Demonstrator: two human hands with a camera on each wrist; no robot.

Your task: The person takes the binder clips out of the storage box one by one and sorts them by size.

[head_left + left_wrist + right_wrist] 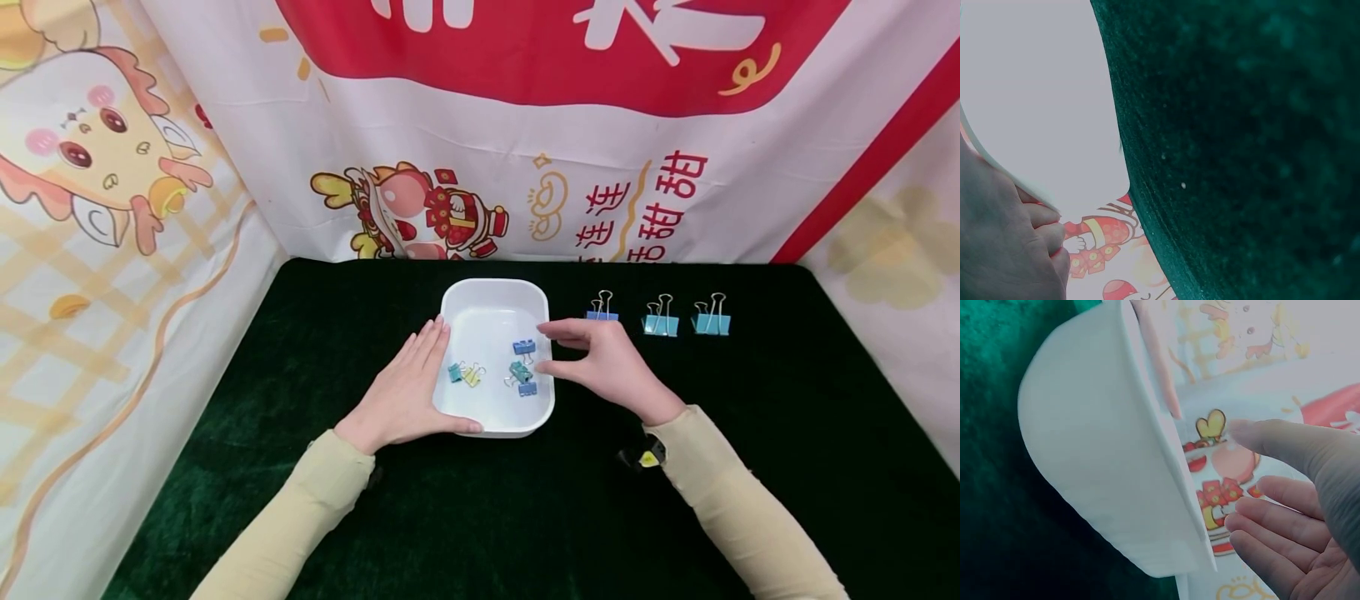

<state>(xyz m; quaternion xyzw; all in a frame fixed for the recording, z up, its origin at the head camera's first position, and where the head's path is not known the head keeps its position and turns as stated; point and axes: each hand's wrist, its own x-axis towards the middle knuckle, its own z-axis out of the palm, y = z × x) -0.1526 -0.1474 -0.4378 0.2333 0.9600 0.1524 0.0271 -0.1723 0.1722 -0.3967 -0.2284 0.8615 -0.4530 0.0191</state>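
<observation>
A white plastic tray [480,325] stands on the dark green cloth, with several small binder clips inside. On its left lie a teal clip [455,372] and a yellow clip [472,377]; to the right are a blue clip [524,347], a green clip [520,372] and another blue clip [528,389]. My left hand [405,393] rests along the tray's left rim, fingers straight, thumb on the near-left corner. At the right rim is my right hand [600,360], thumb and fingers apart with nothing between them, as the right wrist view also shows.
Three larger binder clips stand in a row right of the tray: a blue one [602,316] partly behind my right hand, and two light blue ones, the middle clip [661,327] and the right clip [711,324]. Printed curtains [465,150] enclose the table's back and sides.
</observation>
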